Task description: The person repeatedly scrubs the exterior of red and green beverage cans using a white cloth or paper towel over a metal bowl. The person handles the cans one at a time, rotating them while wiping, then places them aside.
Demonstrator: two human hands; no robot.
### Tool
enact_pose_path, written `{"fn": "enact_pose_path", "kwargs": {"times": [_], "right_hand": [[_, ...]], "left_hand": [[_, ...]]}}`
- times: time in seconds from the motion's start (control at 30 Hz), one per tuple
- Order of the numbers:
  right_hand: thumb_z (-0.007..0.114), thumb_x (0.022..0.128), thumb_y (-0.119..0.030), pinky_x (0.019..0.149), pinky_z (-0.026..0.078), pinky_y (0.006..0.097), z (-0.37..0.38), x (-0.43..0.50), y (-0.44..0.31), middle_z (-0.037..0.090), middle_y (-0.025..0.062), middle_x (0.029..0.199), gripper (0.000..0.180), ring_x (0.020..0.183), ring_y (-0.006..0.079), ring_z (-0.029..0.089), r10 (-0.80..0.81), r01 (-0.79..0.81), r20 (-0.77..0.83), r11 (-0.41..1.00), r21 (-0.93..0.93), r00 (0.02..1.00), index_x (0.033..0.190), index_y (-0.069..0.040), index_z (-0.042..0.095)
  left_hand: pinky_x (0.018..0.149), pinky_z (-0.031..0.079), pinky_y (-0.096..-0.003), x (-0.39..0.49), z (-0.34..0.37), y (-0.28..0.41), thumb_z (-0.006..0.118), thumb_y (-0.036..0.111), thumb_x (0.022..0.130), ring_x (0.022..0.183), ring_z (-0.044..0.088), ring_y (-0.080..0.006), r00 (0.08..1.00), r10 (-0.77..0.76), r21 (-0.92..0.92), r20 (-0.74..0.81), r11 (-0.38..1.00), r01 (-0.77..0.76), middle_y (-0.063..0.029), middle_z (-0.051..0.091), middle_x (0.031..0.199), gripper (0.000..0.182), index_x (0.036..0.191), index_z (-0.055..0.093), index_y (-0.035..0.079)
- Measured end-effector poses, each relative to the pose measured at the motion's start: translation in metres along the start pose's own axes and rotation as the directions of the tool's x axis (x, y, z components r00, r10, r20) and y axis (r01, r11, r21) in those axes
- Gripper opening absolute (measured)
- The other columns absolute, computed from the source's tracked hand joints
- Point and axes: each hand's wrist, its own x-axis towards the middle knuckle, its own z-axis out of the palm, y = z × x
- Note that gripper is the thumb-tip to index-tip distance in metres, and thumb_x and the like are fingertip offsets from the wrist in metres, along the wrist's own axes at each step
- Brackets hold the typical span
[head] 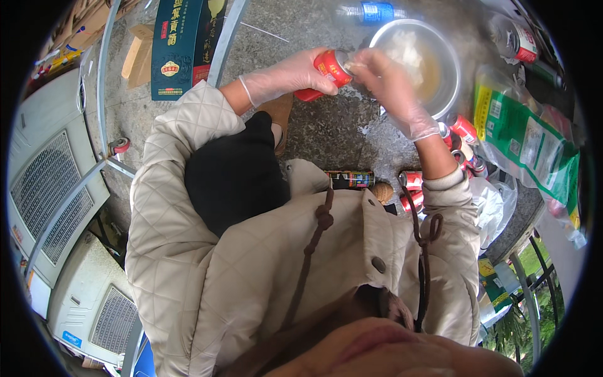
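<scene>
My left hand [308, 70], in a clear disposable glove, is closed around a red drinks can [330, 67], whose metal end points to the right. At that end are the fingertips of my gloved right hand [384, 77]; they seem to pinch something small and pale, too blurred to name. Just beyond my right hand stands a round metal bowl [456, 77] with cloudy brownish liquid and a white, soft-looking mass [406, 54] in it.
Several red cans [464, 128] lie beside my right forearm, near a green-and-clear plastic bag [527, 141]. A plastic bottle [377, 12] lies behind the bowl. At left are a dark green box [176, 52], a metal frame [102, 85] and white outdoor air-conditioner units [28, 122].
</scene>
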Motion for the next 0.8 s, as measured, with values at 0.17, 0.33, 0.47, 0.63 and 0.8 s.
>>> {"fn": "enact_pose_path", "kwargs": {"times": [0.17,0.33,0.47,0.63,0.8], "right_hand": [[0.065,0.084,-0.006,0.075,0.052,0.0328,0.002,-0.004,0.013,0.066,0.0102,0.092,0.016,0.085,0.0265,0.065,-0.449,0.443,0.033,0.863,-0.243,0.893,0.1,-0.008,0.065],[0.066,0.085,-0.009,0.076,0.052,0.0332,-0.001,-0.004,0.015,0.065,0.0105,0.092,0.016,0.085,0.0272,0.065,-0.329,0.323,-0.062,0.942,-0.095,0.942,0.1,-0.006,0.065],[0.066,0.087,-0.018,0.077,0.051,0.0332,0.0,-0.012,0.012,0.065,0.0114,0.093,0.021,0.085,0.0277,0.064,-0.147,0.152,-0.075,0.985,0.078,0.986,0.105,-0.006,0.065],[0.064,0.09,-0.027,0.078,0.05,0.0298,-0.005,-0.018,0.011,0.065,0.0102,0.096,0.029,0.084,0.0211,0.063,-0.408,0.373,-0.018,0.852,-0.367,0.913,0.108,-0.005,0.065],[0.059,0.094,-0.029,0.079,0.048,0.0271,-0.024,-0.026,-0.003,0.065,0.0031,0.1,0.031,0.087,0.0132,0.06,0.014,0.057,-0.27,0.966,0.252,0.963,0.113,-0.006,0.065]], "left_hand": [[0.088,0.048,-0.0325,0.003,-0.002,-0.012,0.081,0.018,0.063,0.097,0.059,-0.0189,1.0,0.017,0.033,-0.012,0.999,-0.017,-0.0071,0.061,0.106,0.069,0.123,0.049,0.004],[0.088,0.048,-0.0326,0.006,0.004,-0.006,0.082,0.018,0.064,0.098,0.059,-0.0185,0.999,0.042,-0.003,0.017,0.999,-0.042,-0.0074,0.061,0.106,0.069,0.122,0.049,0.004],[0.087,0.048,-0.0322,0.008,0.007,0.001,0.082,0.021,0.066,0.097,0.059,-0.0178,0.996,0.078,-0.001,0.052,0.997,-0.078,-0.0067,0.06,0.106,0.066,0.121,0.05,0.005],[0.088,0.047,-0.0328,0.014,0.006,0.002,0.083,0.024,0.066,0.1,0.058,-0.0177,0.995,0.053,0.052,0.086,0.997,-0.058,-0.007,0.059,0.107,0.068,0.122,0.048,0.006],[0.089,0.048,-0.0343,0.028,-0.007,-0.006,0.084,0.026,0.066,0.102,0.058,-0.0192,0.988,0.153,-0.008,0.018,0.988,-0.153,-0.0088,0.059,0.109,0.071,0.124,0.047,0.006]]}}
